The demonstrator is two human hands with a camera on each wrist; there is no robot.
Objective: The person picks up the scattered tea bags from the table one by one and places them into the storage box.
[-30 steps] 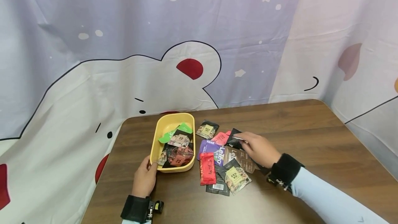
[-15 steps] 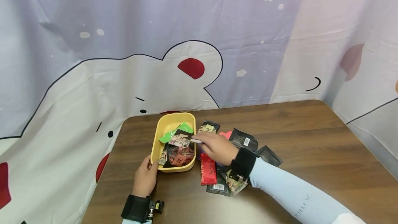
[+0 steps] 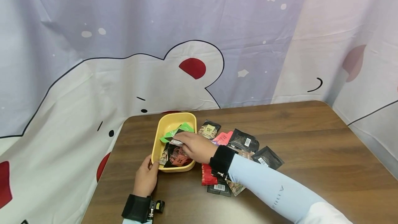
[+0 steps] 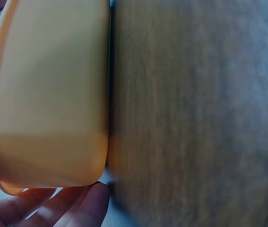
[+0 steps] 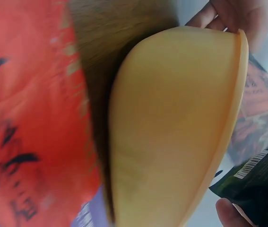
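while left hand (image 3: 145, 177) steadies yellow tray (image 3: 167, 122) | right hand (image 3: 194, 147) grip pinches dark packet (image 5: 256, 187)

Even, soft light in the head view; both wrist views blurred.

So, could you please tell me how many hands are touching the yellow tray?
2: the left hand holds the yellow tray at its near left corner; the right hand reaches inside, gripping a dark packet.
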